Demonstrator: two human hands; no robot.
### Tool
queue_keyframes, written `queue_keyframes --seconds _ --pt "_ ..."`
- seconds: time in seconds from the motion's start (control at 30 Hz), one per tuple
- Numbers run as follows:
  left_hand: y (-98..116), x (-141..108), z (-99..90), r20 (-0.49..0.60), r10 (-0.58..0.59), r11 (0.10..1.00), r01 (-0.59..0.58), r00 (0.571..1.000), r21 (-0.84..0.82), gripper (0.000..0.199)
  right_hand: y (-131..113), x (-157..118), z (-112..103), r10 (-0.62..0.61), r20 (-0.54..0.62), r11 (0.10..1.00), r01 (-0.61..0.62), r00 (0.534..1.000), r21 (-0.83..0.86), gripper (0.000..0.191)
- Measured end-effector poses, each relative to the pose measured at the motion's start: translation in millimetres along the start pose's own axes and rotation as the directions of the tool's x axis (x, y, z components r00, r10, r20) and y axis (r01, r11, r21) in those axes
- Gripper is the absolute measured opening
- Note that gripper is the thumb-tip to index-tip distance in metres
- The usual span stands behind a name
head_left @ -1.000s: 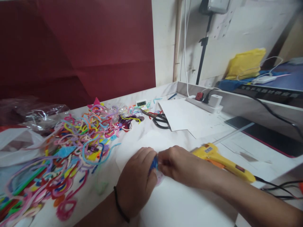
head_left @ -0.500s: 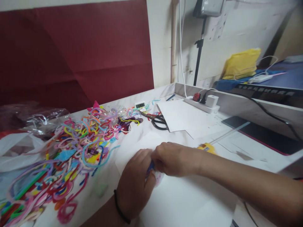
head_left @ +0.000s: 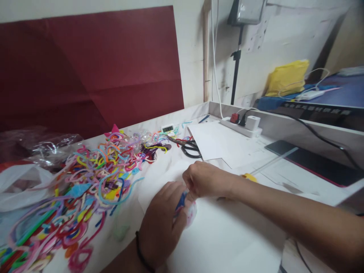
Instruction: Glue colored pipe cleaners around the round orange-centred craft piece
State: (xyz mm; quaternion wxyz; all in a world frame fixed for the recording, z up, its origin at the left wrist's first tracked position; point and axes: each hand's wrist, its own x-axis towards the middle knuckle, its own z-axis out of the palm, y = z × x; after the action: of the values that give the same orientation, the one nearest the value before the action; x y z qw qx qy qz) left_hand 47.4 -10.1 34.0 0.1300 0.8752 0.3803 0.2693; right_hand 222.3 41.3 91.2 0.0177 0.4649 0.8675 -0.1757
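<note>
My left hand (head_left: 166, 223), a black band on its wrist, is closed around a small rounded object (head_left: 192, 215), whitish with pink spots and a blue part. Fingers cover much of it, so its kind is unclear. Curled into a pinch, my right hand (head_left: 206, 180) is at the object's upper edge; whatever its fingertips grip is hidden. Both hands are over a large white paper sheet (head_left: 224, 239). Behind my right forearm shows part of a yellow tool (head_left: 250, 177), seemingly a glue gun, with a pale stick (head_left: 275, 160) extending from it.
A heap of colourful pipe cleaners (head_left: 96, 178) spreads along the left, near plastic bags (head_left: 25, 182). Black-handled scissors (head_left: 191, 148), a small digital timer (head_left: 167, 129) and a power strip (head_left: 241, 127) lie at the back. A dark tablet-like slab (head_left: 313, 161) is right.
My right hand has moved slightly up, away from the left hand, uncovering more of the spotted object. The left hand keeps its hold. The whole view has shifted a little.
</note>
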Motion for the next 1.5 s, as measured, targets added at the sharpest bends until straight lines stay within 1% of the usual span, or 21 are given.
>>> queue_keyframes --seconds 0.1,0.3,0.43,0.57,0.63,0.73,0.87,1.03,1.23,1.3,1.4,1.5 --pt "-1.1 -1.0 -0.4 0.014 0.013 1.0 -0.014 1.0 0.015 0.028 5.7 5.0 1.4 0.005 0.069 0.999 -0.007 0.998 0.034 0.025" --pt "-7.1 -5.0 -1.2 0.008 0.042 0.997 -0.043 0.999 0.07 0.035 23.3 12.7 12.8 -0.084 0.166 0.968 0.04 0.983 0.249 0.025" --pt "-9.2 -6.3 -1.0 0.036 0.031 0.998 -0.032 0.999 0.047 0.036 31.5 17.4 14.1 -0.142 0.246 0.938 0.05 0.959 0.344 0.024" --pt "-11.8 -9.8 3.8 0.008 0.003 0.999 -0.003 1.0 0.053 0.043 34.6 23.6 11.4 -0.16 0.309 0.925 0.033 0.938 0.378 0.025" --pt "-13.0 -12.1 7.1 -0.009 -0.006 0.998 0.006 1.0 0.069 0.047 35.0 26.8 11.8 -0.153 0.31 0.927 0.027 0.938 0.374 0.026" --pt "-14.3 -15.0 10.6 -0.03 0.004 0.994 -0.001 1.0 0.111 0.049 35.1 29.1 13.9 -0.141 0.299 0.932 0.025 0.944 0.362 0.026" --pt "-15.9 -17.0 11.3 -0.038 0.05 0.982 -0.042 0.998 0.183 0.049 34.2 26.8 15.7 -0.124 0.278 0.939 0.022 0.953 0.344 0.026" --pt "-15.9 -16.8 12.1 -0.067 0.09 0.972 -0.073 0.994 0.223 0.05 32.5 21.2 16.7 -0.105 0.219 0.945 0.029 0.97 0.325 0.026" --pt "-4.4 -8.7 12.8 -0.096 0.029 0.972 -0.005 0.995 0.235 0.045 29.0 16.3 15.7 -0.09 0.207 0.954 0.024 0.974 0.299 0.026" --pt "-2.2 -6.8 13.1 -0.1 0.031 0.971 -0.006 0.994 0.238 0.042 27.4 15.5 14.3 -0.083 0.207 0.957 0.02 0.975 0.29 0.026" --pt "-2.5 -6.4 14.2 -0.112 0.046 0.97 -0.017 0.993 0.244 0.043 26.2 14.6 13.1 -0.083 0.206 0.957 0.02 0.975 0.289 0.026" --pt "-3.8 -6.7 15.3 -0.109 0.041 0.972 -0.014 0.993 0.234 0.043 28.1 14.3 13.0 -0.115 0.209 0.949 0.046 0.971 0.312 0.026"
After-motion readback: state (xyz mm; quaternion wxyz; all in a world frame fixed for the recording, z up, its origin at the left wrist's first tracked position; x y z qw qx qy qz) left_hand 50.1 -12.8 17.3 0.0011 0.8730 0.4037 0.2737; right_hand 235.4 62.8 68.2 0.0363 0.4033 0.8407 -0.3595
